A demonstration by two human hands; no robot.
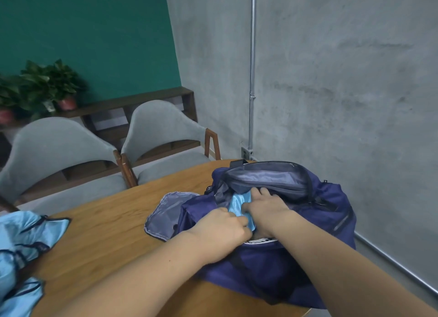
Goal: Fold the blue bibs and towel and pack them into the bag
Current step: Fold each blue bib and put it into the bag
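A dark blue bag (327, 207) lies open on the wooden table (113, 226), its grey lining flap turned out to the left. A folded light blue bib (237, 204) sits in the bag's mouth. My left hand (222, 226) grips the bib's near edge with curled fingers. My right hand (265, 205) lies on top of the bib, fingers reaching into the opening and pressing it down. More light blue bibs with dark trim (26, 245) lie bunched at the table's left edge. I see no towel that I can tell apart.
Two grey upholstered chairs (154, 132) stand behind the table. A wooden shelf (142, 103) with potted plants (47, 84) runs along the green wall. A concrete wall with a metal conduit (252, 79) rises close behind the bag.
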